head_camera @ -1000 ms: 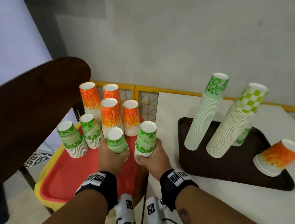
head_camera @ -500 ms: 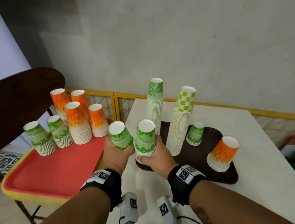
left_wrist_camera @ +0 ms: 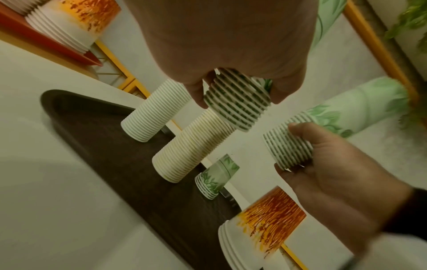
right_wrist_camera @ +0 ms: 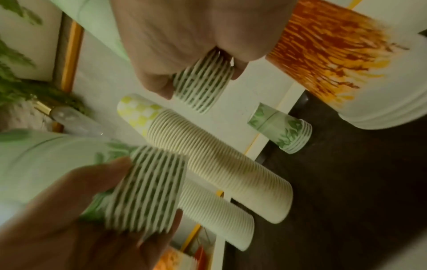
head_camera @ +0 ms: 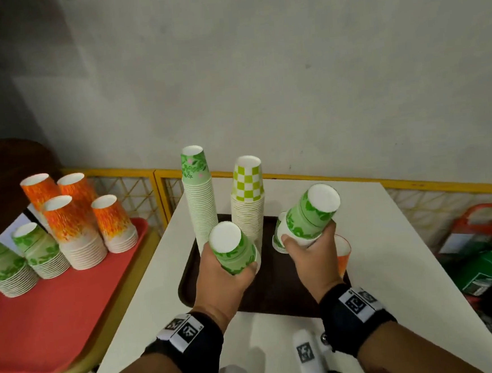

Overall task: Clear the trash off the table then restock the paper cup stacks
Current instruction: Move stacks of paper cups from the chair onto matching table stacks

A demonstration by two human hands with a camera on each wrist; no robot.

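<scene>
My left hand (head_camera: 225, 273) grips a short stack of green leaf-print paper cups (head_camera: 232, 249), bottoms up, over the front left of the brown tray (head_camera: 193, 281). My right hand (head_camera: 312, 254) grips a second green leaf stack (head_camera: 311, 210), tilted right and held higher over the tray's right part. On the tray stand a tall green floral stack (head_camera: 200, 201), a tall checkered stack (head_camera: 247, 198), a small green leaf stack (left_wrist_camera: 216, 180) and an orange flame stack (left_wrist_camera: 265, 224). The left wrist view shows both held stacks (left_wrist_camera: 238, 102) apart from each other.
The brown tray lies on a white table (head_camera: 392, 263) against a yellow railing (head_camera: 445, 188). To the left, a red tray (head_camera: 58, 319) carries several orange and green cup stacks (head_camera: 77, 229). A green cylinder (head_camera: 480, 268) stands on the floor at right.
Both hands carried their green stacks rightwards from the red tray to above the brown tray. The right hand rose and tilted its stack to the right.
</scene>
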